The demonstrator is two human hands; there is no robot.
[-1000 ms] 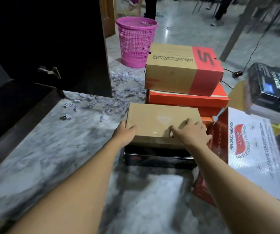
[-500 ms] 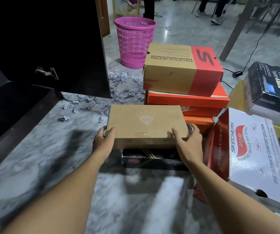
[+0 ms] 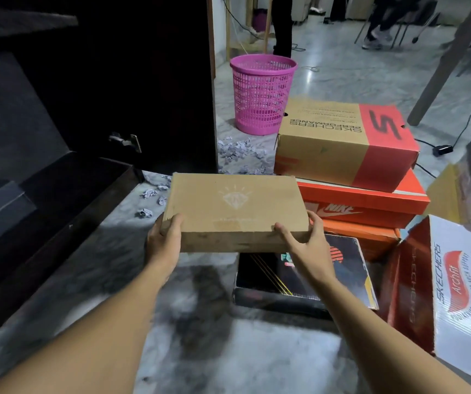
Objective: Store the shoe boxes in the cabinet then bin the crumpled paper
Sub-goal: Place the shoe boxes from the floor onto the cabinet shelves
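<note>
A grey marble floor [image 3: 257, 365] runs from the open dark cabinet [image 3: 58, 200] on the left to a pink mesh bin [image 3: 261, 95], with crumpled paper [image 3: 237, 149] strewn between them. The left hand [image 3: 163, 243] and right hand [image 3: 305, 245] hold a plain brown shoe box [image 3: 234, 206] off the floor, fingers curled over its ends. Compared with half a second ago it sits higher and further left, uncovering the black shoe box [image 3: 314, 280] beneath.

Dim indoor light; cabinet [image 3: 92, 89] interior nearly black (glare streaks the far floor [image 3: 311, 78]); wide-angle edges bend.
</note>
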